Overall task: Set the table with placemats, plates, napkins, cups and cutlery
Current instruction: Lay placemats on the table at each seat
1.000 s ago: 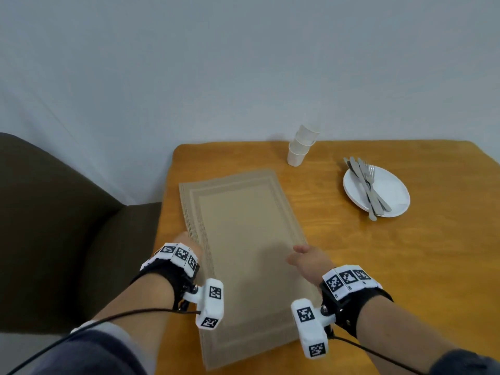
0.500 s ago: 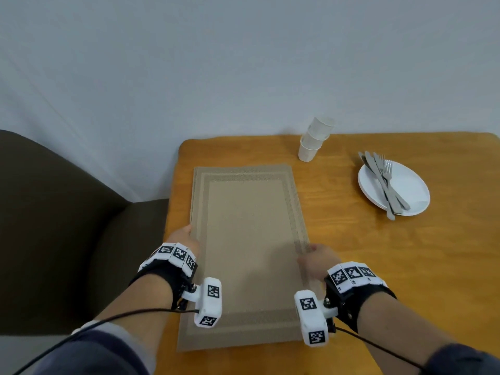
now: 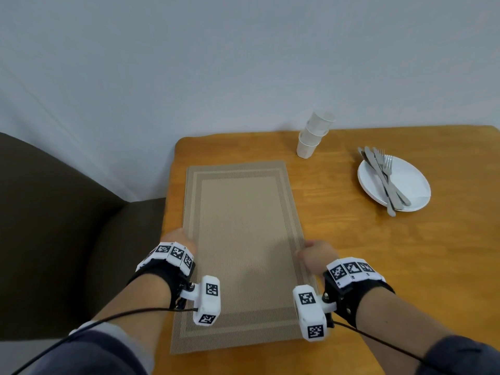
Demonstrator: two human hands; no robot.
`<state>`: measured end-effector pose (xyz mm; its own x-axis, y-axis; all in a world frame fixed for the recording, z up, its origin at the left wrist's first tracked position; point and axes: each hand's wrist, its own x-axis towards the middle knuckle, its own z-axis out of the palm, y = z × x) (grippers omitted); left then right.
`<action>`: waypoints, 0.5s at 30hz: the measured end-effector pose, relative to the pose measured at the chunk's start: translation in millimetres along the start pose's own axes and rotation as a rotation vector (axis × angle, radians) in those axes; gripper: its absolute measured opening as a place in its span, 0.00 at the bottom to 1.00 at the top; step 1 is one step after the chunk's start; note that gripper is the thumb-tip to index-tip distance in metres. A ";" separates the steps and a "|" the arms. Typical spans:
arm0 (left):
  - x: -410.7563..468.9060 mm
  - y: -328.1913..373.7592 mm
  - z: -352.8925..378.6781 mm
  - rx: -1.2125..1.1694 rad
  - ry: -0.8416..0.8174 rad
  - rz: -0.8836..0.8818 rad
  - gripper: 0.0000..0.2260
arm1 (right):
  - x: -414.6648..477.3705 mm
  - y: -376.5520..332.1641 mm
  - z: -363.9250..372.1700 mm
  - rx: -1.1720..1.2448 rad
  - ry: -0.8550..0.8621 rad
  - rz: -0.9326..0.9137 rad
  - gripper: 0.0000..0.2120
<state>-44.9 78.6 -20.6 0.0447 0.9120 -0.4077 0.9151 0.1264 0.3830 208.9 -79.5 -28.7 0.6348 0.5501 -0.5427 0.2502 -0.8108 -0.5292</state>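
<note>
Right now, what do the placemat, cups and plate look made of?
Placemat: looks woven, fibre or vinyl, matte beige; fine ribbed texture shows. Cups: white, matte, thin-walled, likely paper or plastic. Plate: white, smooth, faint sheen, probably glazed ceramic.

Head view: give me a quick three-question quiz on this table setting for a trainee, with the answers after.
1. True or false: the cups are stacked, beyond the placemat.
2. Where does the cutlery lie? A, on the placemat. B, on the plates. C, in the cups.
3. What do the left hand and right hand hold?

Key: 1 true. 2 B. 3 the placemat, one hand at each long edge.
</note>
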 end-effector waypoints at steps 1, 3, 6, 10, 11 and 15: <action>-5.4 3.7 -2.6 -0.004 0.014 0.004 0.16 | -2.4 1.7 -5.0 0.006 0.007 -0.013 0.19; -19.3 12.5 -6.0 -0.010 0.038 0.013 0.16 | -11.7 5.0 -16.3 0.019 0.022 -0.027 0.15; -41.9 26.8 -8.6 -0.022 0.068 0.028 0.16 | -23.1 10.7 -35.4 0.027 0.016 -0.041 0.13; -76.3 48.7 -5.7 -0.009 0.066 0.056 0.16 | -36.3 31.9 -66.6 0.025 0.023 -0.051 0.14; -85.8 54.3 -4.2 0.012 0.069 0.062 0.16 | -39.7 39.9 -74.2 0.062 0.013 -0.060 0.15; -123.0 81.9 5.8 0.072 0.094 0.096 0.15 | -56.9 73.4 -105.2 0.114 0.018 -0.087 0.17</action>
<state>26.9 -25.5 56.1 0.0983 0.9515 -0.2914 0.9351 0.0119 0.3542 268.0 -191.4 32.0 0.6274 0.6126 -0.4808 0.2205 -0.7319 -0.6448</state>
